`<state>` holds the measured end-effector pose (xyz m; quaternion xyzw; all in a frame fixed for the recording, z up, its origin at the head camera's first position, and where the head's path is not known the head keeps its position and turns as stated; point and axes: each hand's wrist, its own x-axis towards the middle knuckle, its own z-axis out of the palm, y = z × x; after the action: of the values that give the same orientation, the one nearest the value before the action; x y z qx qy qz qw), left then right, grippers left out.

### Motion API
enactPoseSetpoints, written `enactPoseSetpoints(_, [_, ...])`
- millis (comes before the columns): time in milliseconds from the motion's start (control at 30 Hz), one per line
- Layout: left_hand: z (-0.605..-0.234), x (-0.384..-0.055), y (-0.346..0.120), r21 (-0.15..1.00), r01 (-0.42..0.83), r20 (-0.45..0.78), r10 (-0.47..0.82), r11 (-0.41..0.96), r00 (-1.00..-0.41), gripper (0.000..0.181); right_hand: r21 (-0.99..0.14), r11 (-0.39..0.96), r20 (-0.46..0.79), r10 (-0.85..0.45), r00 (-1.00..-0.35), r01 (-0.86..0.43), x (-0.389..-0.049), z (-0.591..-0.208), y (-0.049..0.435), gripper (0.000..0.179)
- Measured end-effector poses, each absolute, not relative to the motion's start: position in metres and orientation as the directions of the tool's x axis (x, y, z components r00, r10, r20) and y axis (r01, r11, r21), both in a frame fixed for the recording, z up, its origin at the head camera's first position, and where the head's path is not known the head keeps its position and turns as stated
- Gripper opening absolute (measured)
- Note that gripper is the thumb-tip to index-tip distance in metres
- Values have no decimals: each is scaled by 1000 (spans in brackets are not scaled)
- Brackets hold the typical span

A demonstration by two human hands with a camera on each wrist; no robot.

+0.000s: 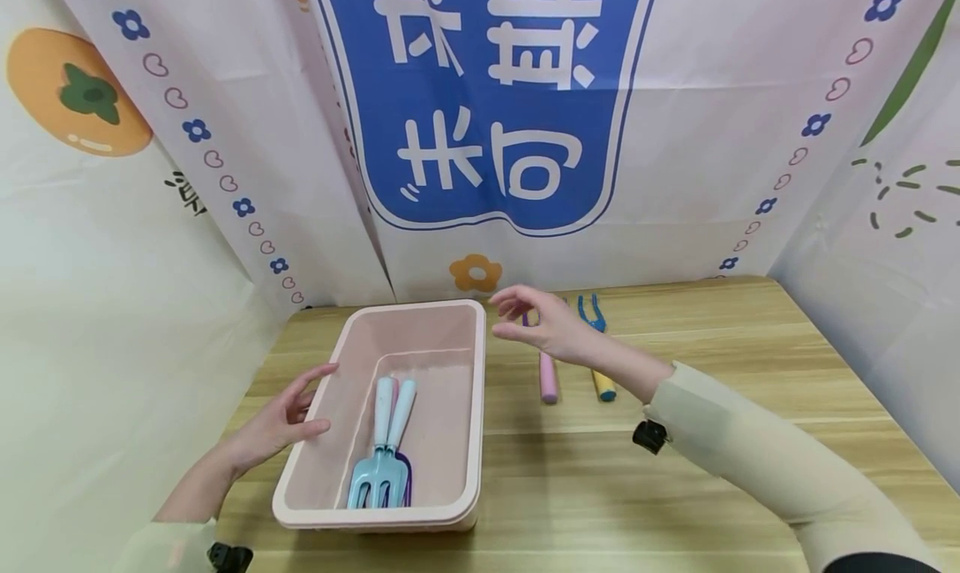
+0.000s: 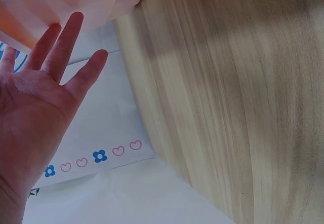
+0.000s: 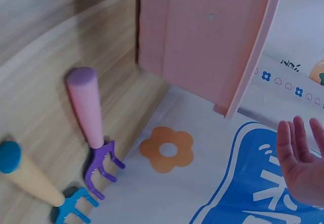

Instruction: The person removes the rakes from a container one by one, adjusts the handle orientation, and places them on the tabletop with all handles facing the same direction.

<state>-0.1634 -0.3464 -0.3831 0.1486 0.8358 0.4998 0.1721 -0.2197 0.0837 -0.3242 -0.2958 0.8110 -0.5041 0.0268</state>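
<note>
A pale pink plastic bin (image 1: 480, 439) stands on the table. Inside it lie light blue garden hand tools (image 1: 384, 464), a fork head uppermost, with a pink handle and purple metal-coloured parts partly hidden beneath. My left hand (image 1: 281, 423) is at the bin's left rim, fingers spread and loosely bent; the left wrist view shows its palm bare. Beyond the bin's far right corner, my right hand (image 1: 543, 327) hovers with nothing in it, fingers slightly bent. Below and behind it on the table is a small purple garden fork with a pink handle (image 3: 87, 107).
To the right of that fork lies a blue garden fork with a yellow handle (image 1: 602, 381). A printed cloth (image 1: 675, 181) hangs behind the wooden table (image 1: 675, 490), and white sheets rise on both sides.
</note>
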Motion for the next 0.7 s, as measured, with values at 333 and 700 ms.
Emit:
enactPoseSetpoints(333, [-384,-163,-348,894,77,-136,431,441,-892,74,-774,285,243,-690,-682,-565,-235,-309,41,47])
enactPoseSetpoints(700, [-380,-162,-348,904,111,-104,463,413,-880,75,-719,338,146,-781,-607,-608,-248,-319,8,55])
